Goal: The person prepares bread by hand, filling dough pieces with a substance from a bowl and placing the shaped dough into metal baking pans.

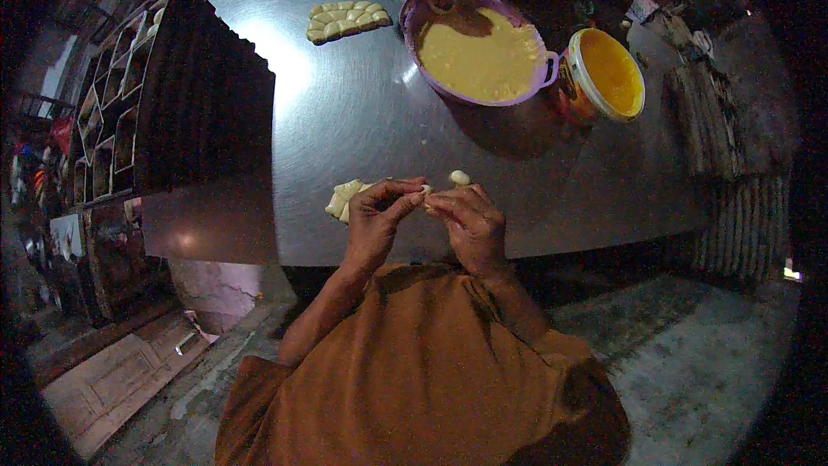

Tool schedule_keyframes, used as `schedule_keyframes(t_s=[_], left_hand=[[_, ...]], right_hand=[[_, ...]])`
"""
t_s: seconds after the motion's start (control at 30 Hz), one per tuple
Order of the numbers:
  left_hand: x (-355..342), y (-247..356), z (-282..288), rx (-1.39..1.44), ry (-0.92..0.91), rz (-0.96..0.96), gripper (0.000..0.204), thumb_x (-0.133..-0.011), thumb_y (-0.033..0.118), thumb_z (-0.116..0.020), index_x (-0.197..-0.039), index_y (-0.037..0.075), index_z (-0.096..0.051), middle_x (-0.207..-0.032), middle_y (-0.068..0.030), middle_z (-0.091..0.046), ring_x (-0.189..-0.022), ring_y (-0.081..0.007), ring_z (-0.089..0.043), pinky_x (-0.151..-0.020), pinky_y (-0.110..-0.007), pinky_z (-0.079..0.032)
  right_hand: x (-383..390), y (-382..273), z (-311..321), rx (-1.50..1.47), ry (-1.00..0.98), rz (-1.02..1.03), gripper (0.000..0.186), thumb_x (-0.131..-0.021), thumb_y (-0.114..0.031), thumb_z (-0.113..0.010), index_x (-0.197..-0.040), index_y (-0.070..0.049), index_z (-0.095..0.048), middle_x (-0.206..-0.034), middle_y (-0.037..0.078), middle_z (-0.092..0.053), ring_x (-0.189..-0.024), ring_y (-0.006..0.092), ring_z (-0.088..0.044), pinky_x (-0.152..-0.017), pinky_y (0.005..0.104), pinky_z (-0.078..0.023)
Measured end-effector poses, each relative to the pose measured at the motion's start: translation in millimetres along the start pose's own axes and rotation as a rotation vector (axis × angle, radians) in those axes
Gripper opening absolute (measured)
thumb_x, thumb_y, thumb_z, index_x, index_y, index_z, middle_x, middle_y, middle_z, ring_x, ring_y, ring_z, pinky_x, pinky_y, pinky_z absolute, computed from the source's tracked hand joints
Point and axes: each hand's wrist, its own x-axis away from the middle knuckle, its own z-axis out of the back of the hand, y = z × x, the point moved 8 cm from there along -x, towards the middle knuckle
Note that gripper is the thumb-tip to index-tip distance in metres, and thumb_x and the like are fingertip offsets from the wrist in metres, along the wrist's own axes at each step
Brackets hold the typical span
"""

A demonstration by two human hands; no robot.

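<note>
Above the near part of the surface, the left hand and right hand pinch a small pale dough-like piece between their fingers, probably light, soft, easily squashed, best held gently by its ends.

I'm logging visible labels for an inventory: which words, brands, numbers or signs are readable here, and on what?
No readable text.
Bucket: coloured markings on its side, too dark and blurred to read.
Background clutter at left: too dark and blurred to tell.
Purple tub: no lettering visible.
Metal table: no lettering visible.
</note>
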Motion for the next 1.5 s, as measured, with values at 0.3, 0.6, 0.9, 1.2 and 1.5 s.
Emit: schedule_keyframes(t_s=[0.3,0.6,0.9,1.2,1.5], left_hand=[[2,2,-7,-0.144,-0.026,-0.168,0.014,-0.093,0.009,-0.063,-0.098,-0.003,-0.069,-0.105,-0.0133,-0.070,-0.095,-0.0161,-0.064,-0.086,-0.030,-0.050],[-1,4,-11,-0.208,-0.120,-0.128,0.019,-0.093,0.014,-0.064,-0.099,-0.003,-0.067,-0.096,-0.0097,-0.069,-0.088,-0.0143,-0.063,-0.080,-0.029,-0.050],[13,-27,-29,-0.248,-0.221,0.117,0.016,-0.091,0.014,-0.065,-0.096,-0.001,-0.064,-0.095,-0.0084,-0.067,-0.090,-0.0125,-0.061,-0.082,-0.031,-0.049],[18,-65,-52,0.064,-0.247,0.253,0.051,-0.087,-0.004,-0.058,-0.133,0.007,-0.037,-0.105,-0.0120,-0.064,-0.096,-0.0183,-0.062,-0.085,-0.033,-0.050],[-16,-81,-43,0.355,-0.187,0.202,0.063,-0.080,-0.009,-0.059,-0.137,0.009,-0.037,-0.120,-0.0112,-0.061,-0.109,-0.0200,-0.060,-0.089,-0.033,-0.050]], right_hand=[[0,1,-1,0.063,-0.046,0.202,0.023,-0.071,-0.004,-0.079,-0.092,-0.007,-0.070,-0.094,0.006,-0.065,-0.087,0.0242,-0.064,-0.078,0.0365,-0.053],[-11,34,-9,-0.142,-0.151,-0.090,0.021,-0.075,-0.010,-0.080,-0.093,-0.005,-0.073,-0.098,0.010,-0.069,-0.088,0.0221,-0.067,-0.075,0.0339,-0.056],[32,82,-14,-0.362,-0.353,-0.392,0.007,-0.085,-0.008,-0.070,-0.086,-0.003,-0.075,-0.095,0.009,-0.070,-0.091,0.0176,-0.066,-0.078,0.0304,-0.052],[93,132,-35,-0.673,-0.276,-0.843,0.025,-0.085,-0.009,-0.072,-0.107,0.001,-0.064,-0.094,0.007,-0.068,-0.089,0.0139,-0.064,-0.079,0.0284,-0.053],[63,122,-36,-0.290,-0.189,-0.658,0.031,-0.085,-0.010,-0.070,-0.114,-0.001,-0.062,-0.101,0.011,-0.068,-0.090,0.0227,-0.066,-0.078,0.0345,-0.053]])
